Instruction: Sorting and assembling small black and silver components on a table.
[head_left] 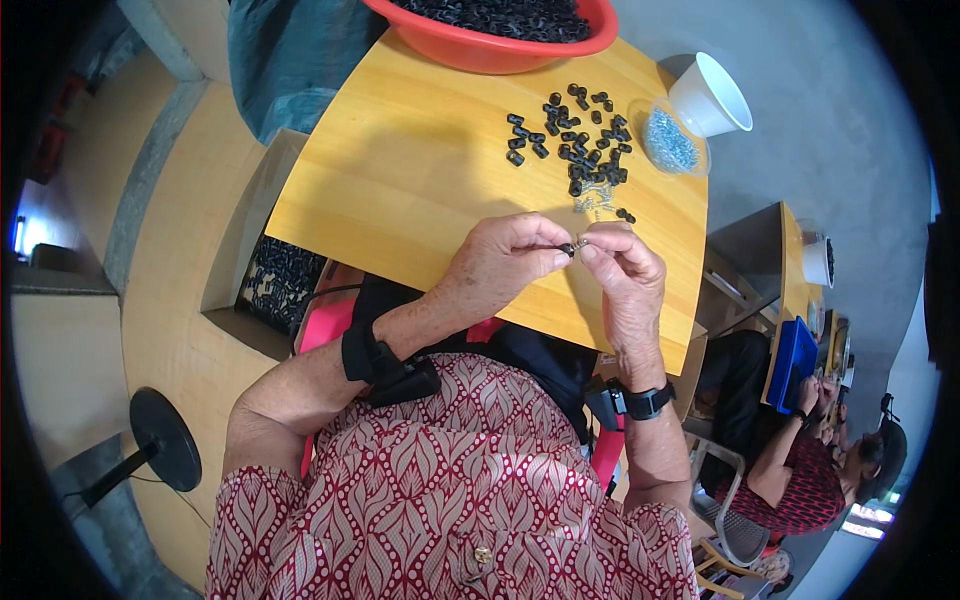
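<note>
Progress: one small black piece (566, 249) at clock centre — mid-joining, I judge.
From where I stand, left hand (495, 265) pinches it; right hand (632, 282) pinches a shiny metal bit (581, 243) close at its end. Remaining, apparently: loose black pieces (578, 153) at twelve o'clock, silvery bits (597, 197) nearer at one, heaped red basin (470, 58) around eleven. Carton (247, 232) at nine holds many dark parts — finished or not, cannot tell.

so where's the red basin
Head view: the red basin sits top centre, at the far edge of the yellow table, beyond the loose black pieces.
</note>
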